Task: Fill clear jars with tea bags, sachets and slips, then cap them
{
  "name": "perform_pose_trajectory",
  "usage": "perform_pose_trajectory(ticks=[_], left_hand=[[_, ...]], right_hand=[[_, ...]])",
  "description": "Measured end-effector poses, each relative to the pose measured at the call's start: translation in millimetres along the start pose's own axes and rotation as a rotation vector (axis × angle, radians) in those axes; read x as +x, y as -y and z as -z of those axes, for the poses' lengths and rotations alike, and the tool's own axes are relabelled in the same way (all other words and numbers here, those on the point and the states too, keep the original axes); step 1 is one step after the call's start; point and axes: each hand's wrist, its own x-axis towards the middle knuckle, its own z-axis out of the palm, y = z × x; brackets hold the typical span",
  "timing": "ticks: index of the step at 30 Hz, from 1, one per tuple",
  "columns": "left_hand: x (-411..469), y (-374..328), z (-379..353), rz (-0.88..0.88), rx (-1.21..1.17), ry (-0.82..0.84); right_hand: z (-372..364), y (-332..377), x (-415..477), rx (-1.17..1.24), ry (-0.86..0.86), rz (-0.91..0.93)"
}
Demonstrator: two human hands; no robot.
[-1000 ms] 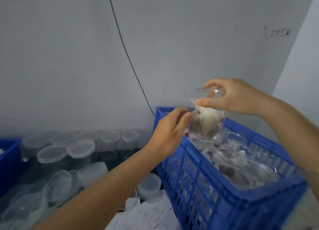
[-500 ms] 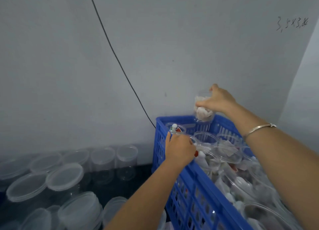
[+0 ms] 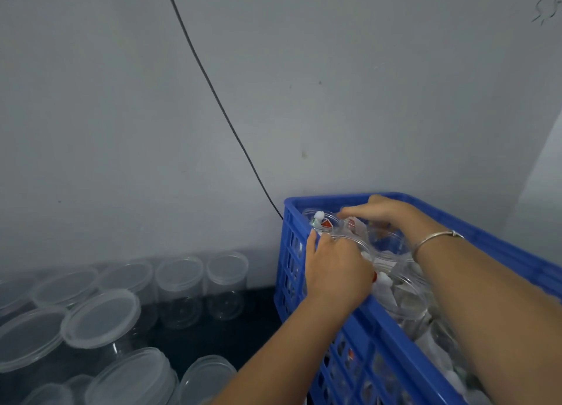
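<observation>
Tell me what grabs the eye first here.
The blue plastic crate at lower right, packed with open clear jars of tea bags, left hand and right hand in its far corner. Lidded clear plastic jars crowd the lower left; a black cable slants down the grey wall.

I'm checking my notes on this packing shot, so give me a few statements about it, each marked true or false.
1. The left hand and right hand both reach into the blue crate. True.
2. The jars beside the crate stand open. False: they wear translucent lids.
3. A bracelet circles the left wrist. False: it is on the right wrist.
4. The jars in the crate hold white packets. True.
5. A black cable runs down the wall. True.
</observation>
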Motion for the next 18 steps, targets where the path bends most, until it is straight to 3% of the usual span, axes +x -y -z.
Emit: perform_pose_trajectory(ticks=[5,14,17,18], left_hand=[[-0.8,-1.4,2.5,-0.009,0.017,0.015],[-4.4,-0.6,8.6,-0.011,-0.008,0.062],[-6.8,-2.9,16.7,-0.028,-0.016,0.152],[-5.7,-0.5,20.8,-0.009,-0.123,0.193]], right_hand=[[10.8,5.3,-6.5,-0.056,0.110,-0.022],[5.9,13.3,-17.6,-0.314,-0.004,-0.012],[16.9,16.6,-34.9,-0.288,-0.129,0.018],[24.5,19.6,-41.5,-0.248,-0.195,0.036]])
